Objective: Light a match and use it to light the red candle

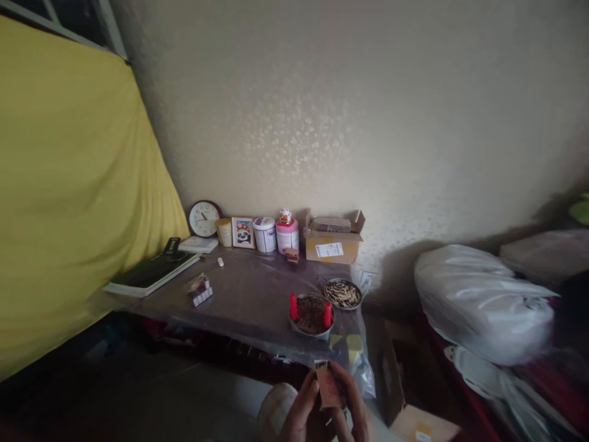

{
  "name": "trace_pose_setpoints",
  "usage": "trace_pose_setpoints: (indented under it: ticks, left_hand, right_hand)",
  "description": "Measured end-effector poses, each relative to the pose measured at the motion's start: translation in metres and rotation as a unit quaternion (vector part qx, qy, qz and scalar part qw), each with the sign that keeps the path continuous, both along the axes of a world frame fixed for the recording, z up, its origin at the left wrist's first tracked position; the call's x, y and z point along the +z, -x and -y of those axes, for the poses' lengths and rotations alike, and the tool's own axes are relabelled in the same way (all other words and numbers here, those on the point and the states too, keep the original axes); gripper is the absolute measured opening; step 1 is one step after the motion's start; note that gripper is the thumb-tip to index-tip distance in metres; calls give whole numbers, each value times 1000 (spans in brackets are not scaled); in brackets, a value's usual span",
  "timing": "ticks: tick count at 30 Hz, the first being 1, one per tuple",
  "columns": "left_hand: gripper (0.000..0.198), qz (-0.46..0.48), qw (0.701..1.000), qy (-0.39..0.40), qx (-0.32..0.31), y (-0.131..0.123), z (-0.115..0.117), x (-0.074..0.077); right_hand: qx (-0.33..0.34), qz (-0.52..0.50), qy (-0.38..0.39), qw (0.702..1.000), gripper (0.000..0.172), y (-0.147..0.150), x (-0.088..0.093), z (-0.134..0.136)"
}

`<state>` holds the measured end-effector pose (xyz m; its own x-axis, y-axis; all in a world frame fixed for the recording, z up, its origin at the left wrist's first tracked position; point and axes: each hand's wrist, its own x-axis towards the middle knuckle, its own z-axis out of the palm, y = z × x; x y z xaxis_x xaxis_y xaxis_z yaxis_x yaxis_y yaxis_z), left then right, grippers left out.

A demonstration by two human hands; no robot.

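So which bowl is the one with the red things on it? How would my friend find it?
Find the low table covered in clear plastic against the pale wall. At its near right corner sit two metal bowls side by side. The one you mean is closer to the hands, holds dark brown bits, and has two red pieces on its rim; the other bowl holds pale sticks.

Head cam, angled down – table (248, 294) mid-distance, wall behind

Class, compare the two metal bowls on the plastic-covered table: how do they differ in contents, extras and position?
The near bowl holds dark reddish-brown bits; the far bowl holds pale, stick-like pieces. The near bowl has two red objects standing in it; the far bowl has none. The near bowl sits closer to the table front edge, the far bowl behind and right. Both are round and metal.
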<state>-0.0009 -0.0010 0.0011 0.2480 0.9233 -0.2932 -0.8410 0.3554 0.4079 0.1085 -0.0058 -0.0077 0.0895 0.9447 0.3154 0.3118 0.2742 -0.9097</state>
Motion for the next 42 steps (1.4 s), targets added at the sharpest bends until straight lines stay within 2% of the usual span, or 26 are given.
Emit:
trace_pose_setpoints:
  ticks: [2,4,6,8,10,13,17,20,24,28,30,35,42]
  left_hand:
    - [26,21,1000,-12,10,2,1,3]
    - [22,35,998,-30,31,4,4,7]
    - [21,22,999,-24,35,8,7,10]
    - [21,-3,999,-13,32,11,11,9]
    - [22,-20,1000,-13,20,12,14,6]
    - [26,-28,999,-24,-5,12,16,1]
    - [30,-38,998,-38,-26,10,18,-3]
    - [30,-29,998,-34,-39,9,19,-5]
    - [31,-18,998,-20,-48,10,21,-7]
    - [33,-21,998,-9,-58,13,20,-5]
    - [33,-26,998,-2,-62,13,20,-4]
    - [31,-30,997,14,-73,12,20,-6]
    - [28,-60,995,35,-73,10,19,-4]
  right_hand:
    - [58,-8,25,998,47,-6,4,-3]
    - [163,-24,59,985,55,-13,15,-7]
    - [225,-62,108,966,54,-19,29,-12]
    - [233,-117,141,955,46,-22,40,-17]
    - [209,-164,161,951,38,-23,44,-22]
    - [194,-203,179,943,33,-21,40,-28]
    - [184,-186,196,945,38,-21,30,-33]
    - [173,-153,197,953,41,-22,27,-34]
    - [156,-87,162,970,41,-24,29,-33]
    - [170,69,92,979,26,-31,40,-32]
    - [202,160,43,965,18,-37,46,-33]
    - [278,337,-47,898,19,-46,54,-38]
    - [309,439,-121,835,18,-49,56,-41]
